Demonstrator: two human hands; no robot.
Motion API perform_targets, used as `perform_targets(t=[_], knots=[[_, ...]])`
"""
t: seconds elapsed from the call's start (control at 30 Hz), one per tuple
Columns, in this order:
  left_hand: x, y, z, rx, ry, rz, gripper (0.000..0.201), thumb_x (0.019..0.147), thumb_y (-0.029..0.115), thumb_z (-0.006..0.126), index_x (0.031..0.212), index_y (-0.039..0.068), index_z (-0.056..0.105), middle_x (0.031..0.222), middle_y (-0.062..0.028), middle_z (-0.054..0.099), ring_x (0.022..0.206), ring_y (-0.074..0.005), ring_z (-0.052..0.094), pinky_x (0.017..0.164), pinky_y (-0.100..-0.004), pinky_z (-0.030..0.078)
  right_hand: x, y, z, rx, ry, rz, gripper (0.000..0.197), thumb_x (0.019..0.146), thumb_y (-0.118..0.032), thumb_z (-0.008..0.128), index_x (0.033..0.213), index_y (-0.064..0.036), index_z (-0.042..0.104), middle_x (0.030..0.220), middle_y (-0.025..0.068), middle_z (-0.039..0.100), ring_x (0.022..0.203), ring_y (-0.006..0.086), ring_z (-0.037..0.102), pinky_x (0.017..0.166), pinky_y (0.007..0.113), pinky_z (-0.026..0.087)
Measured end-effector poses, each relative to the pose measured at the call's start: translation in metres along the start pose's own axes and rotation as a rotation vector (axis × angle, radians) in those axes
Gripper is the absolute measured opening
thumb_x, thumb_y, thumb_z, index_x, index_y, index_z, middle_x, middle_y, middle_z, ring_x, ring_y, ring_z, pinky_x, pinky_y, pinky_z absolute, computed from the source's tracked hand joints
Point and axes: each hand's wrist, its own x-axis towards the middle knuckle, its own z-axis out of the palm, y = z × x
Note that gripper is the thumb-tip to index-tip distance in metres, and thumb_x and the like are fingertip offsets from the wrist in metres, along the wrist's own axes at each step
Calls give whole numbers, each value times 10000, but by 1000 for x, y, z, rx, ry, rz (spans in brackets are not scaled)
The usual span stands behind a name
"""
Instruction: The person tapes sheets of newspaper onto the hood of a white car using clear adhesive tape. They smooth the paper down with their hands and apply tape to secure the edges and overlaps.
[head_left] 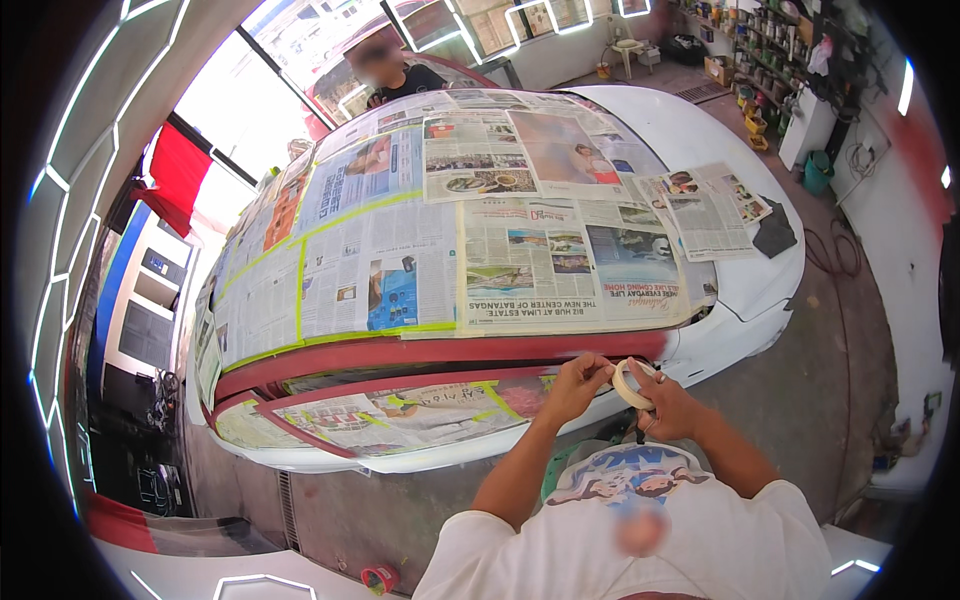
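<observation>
A roll of cream masking tape point(622, 388) is in my right hand point(672, 408), whose fingers are wrapped round its right side. My left hand point(580, 385) is closed in a pinch at the roll's left edge; whether a loose strip lies between its fingertips is too small to tell. Both hands are close together beside the red roof edge point(450, 347) of a white car. Newspaper sheets point(530, 265) cover the roof and windshield, several edged with yellow-green tape point(300, 285). More newspaper point(400, 415) covers the side windows below the red strip.
Another person point(405, 78) stands across the car. A dark grey piece point(775, 232) lies by the newspaper on the white hood point(690, 140). Shelves point(765, 60) with cans stand far right, near a green bucket point(818, 172) and a hose point(835, 248). A red container point(380, 579) sits behind me.
</observation>
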Motion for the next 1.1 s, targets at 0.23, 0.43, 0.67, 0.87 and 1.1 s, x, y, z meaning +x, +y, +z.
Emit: perform_targets(t=[0.23, 0.43, 0.67, 0.87, 1.1], knots=[[-18, -38, 5, 140, 111, -39, 195, 975, 165, 681, 1009, -27, 670, 854, -21, 668, 792, -72, 569, 711, -247, 465, -8, -1, 9, -9, -119, 173, 1026, 727, -63, 585, 1618, -27, 77, 808, 193, 688, 697, 408, 639, 724, 426, 549], [-23, -40, 9, 118, 117, -84, 204, 969, 179, 686, 979, -25, 680, 785, -8, 633, 730, -75, 526, 653, -251, 424, -27, 0, 5, 24, -128, 384, 944, 751, -72, 638, 1606, -95, 238, 890, 187, 702, 775, 389, 671, 762, 440, 559], [-5, -45, 6, 143, 304, 7, 184, 966, 151, 679, 956, -33, 677, 735, -8, 609, 657, -76, 497, 601, -275, 420, -32, 38, 6, -186, 263, 251, 516, 730, 15, 723, 1234, -79, 672, 1018, 132, 586, 901, 340, 653, 756, 429, 548], [10, -3, -27, 122, 496, -55, 192, 981, 166, 675, 949, -24, 674, 760, -7, 634, 689, -68, 531, 623, -251, 435, -5, 68, -29, -170, 410, 329, 281, 745, 69, 679, 1012, -16, 651, 1040, 129, 592, 884, 315, 636, 785, 396, 525], [31, 5, -35, 179, 565, -92, 201, 981, 172, 679, 954, -27, 682, 779, -8, 644, 710, -61, 537, 648, -237, 441, 0, 112, -21, 557, 505, 378, 203, 905, -132, 756, 1049, -22, 664, 937, 37, 688, 872, 106, 610, 796, 294, 499]])
